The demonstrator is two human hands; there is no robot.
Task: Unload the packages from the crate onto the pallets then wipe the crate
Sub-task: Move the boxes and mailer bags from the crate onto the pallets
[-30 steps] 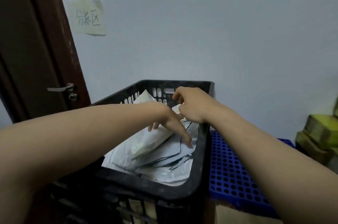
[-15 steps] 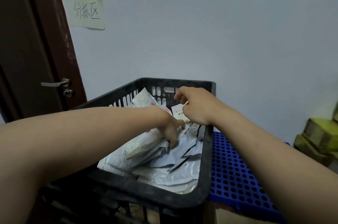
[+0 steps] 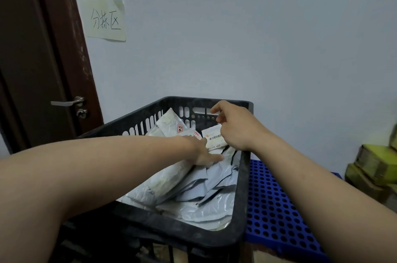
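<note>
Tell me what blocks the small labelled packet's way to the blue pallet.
Only the crate's right wall: the packet, pinched by the right hand, is inside it, and the blue pallet lies just beyond. Once lifted over that wall, nothing visible blocks it.

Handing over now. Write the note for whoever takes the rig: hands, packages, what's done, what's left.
Right hand pinches a small labelled packet over the far right corner of the crate.
Left hand lies on the grey mailers heaped in the crate; whether it grips one is unclear.
The blue pallet is just right of the crate.
Done: no package seen on the pallet yet.
Left: move every package to the pallet, then wipe the crate.
</note>
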